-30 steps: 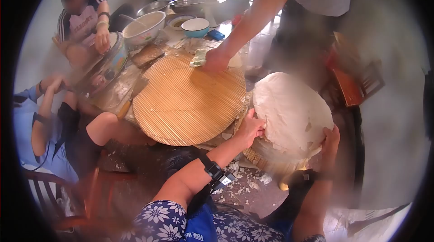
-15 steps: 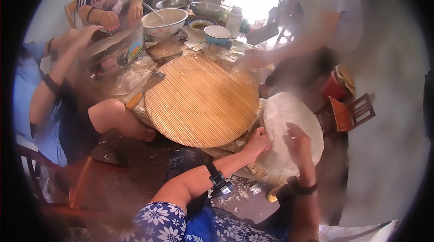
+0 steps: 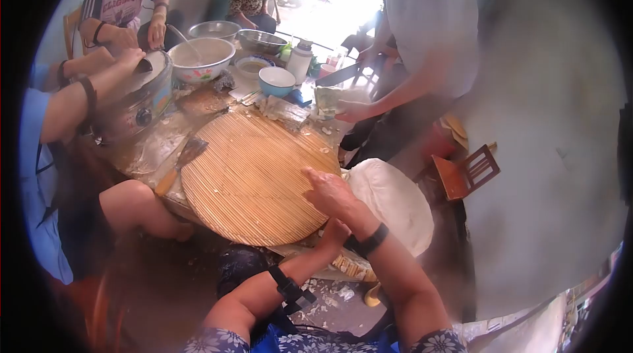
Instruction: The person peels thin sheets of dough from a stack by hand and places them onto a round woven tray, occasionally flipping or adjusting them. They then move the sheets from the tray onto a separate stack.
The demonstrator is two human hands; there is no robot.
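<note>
A round slatted bamboo mat (image 3: 254, 181) lies on the table in front of me. My right hand (image 3: 330, 194) reaches over its right edge, fingers stretched out to the left. Just below and partly behind the right wrist, my left hand (image 3: 334, 234) is at the mat's lower right rim; its fingers are mostly hidden. To the right of both hands, a large white sheet like dough (image 3: 392, 204) covers another round slatted mat (image 3: 353, 267), with a raised fold near its top.
A spatula with a wooden handle (image 3: 167, 181) lies left of the mat. Behind stand a floral enamel bowl (image 3: 201, 72), a blue bowl (image 3: 277, 82) and a thermos (image 3: 300, 63). Co-workers sit at a round cooker (image 3: 142, 115); another person (image 3: 428, 43) stands at right holding a large blade (image 3: 349, 74).
My right hand has moved left from the white sheet to over the bamboo mat. My left hand has drawn back from the sheet's edge. The view has shifted right, and the standing person shows more clearly.
</note>
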